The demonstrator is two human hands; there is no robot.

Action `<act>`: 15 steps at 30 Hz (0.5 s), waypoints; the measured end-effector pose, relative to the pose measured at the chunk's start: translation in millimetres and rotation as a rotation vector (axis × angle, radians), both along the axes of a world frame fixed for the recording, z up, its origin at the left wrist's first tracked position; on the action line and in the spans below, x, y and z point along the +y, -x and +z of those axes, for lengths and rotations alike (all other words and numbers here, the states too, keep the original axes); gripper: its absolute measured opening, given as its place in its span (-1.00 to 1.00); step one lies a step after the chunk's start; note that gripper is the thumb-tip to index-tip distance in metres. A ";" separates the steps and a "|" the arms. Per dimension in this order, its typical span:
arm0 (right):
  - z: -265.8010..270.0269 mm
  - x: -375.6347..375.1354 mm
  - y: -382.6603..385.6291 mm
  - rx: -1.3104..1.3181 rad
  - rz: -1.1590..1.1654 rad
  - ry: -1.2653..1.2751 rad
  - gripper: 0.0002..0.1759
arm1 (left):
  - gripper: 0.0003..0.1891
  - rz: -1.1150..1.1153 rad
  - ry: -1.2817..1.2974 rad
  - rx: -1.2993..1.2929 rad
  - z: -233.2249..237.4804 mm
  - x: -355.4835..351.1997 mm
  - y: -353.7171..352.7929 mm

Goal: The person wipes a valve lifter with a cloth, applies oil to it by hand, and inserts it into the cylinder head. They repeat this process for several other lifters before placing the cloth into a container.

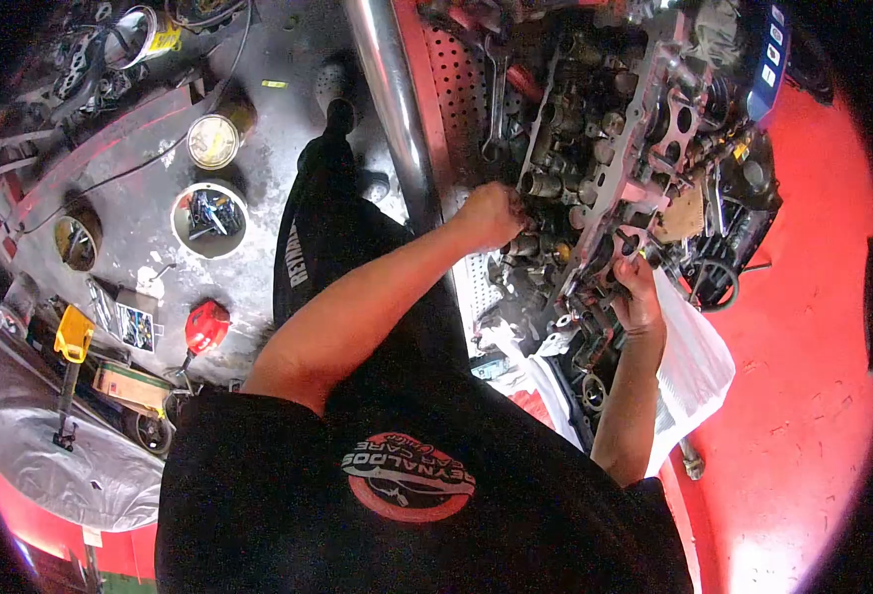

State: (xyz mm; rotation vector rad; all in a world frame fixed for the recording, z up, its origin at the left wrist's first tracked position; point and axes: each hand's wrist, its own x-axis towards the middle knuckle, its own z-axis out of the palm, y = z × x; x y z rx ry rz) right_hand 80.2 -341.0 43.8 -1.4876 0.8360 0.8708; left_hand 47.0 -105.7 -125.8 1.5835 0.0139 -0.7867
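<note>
An engine cylinder head [600, 163], a long metal casting with round bores and ports along its side, lies tilted at upper right. My left hand [492, 214] is closed at its near left edge, fingertips hidden against the metal. On the other side, my right hand [640, 295] grips the lower right end, thumb over the flange by a port and fingers out of sight beneath. A combination wrench [497, 104] lies left of the casting on a perforated red surface [456, 84]. Below my right hand there are more dark metal parts and a white plastic bag [692, 361].
A polished metal tube [389, 94] runs along the bench's left side. On the floor stand a white bucket of hardware [210, 220], cans [214, 141] and a red tool [206, 325]. More parts and a blue container [768, 69] crowd the right, beside a red surface [803, 297].
</note>
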 end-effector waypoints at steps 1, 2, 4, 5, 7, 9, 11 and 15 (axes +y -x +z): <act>-1.9 -0.6 -0.5 -0.005 0.014 0.002 -0.36 | -0.72 0.005 -0.026 0.016 4.7 2.0 -2.7; -1.6 0.5 -1.0 -0.009 0.017 0.018 -0.36 | -0.71 0.010 -0.052 0.032 9.6 3.8 -5.6; 5.0 11.7 -3.4 -0.011 0.025 0.052 -0.35 | -0.72 0.021 -0.060 0.074 17.2 5.7 -5.2; 4.7 10.4 -1.8 -0.018 0.022 0.051 -0.35 | -0.73 0.031 -0.046 0.094 18.3 6.5 -5.8; -0.5 6.4 -0.9 -0.037 0.020 0.041 -0.35 | -0.75 0.078 -0.037 0.096 12.5 6.3 -7.0; -1.0 4.7 -4.6 0.047 0.040 -0.029 -0.34 | -0.76 0.138 -0.031 0.076 7.8 -1.4 1.4; 5.8 9.3 -1.8 0.073 0.028 -0.031 -0.33 | -0.81 0.183 -0.079 0.179 2.6 -9.3 10.1; -2.7 6.5 3.3 0.023 -0.013 0.063 -0.33 | -0.81 0.251 -0.070 -0.019 -12.6 -14.6 23.6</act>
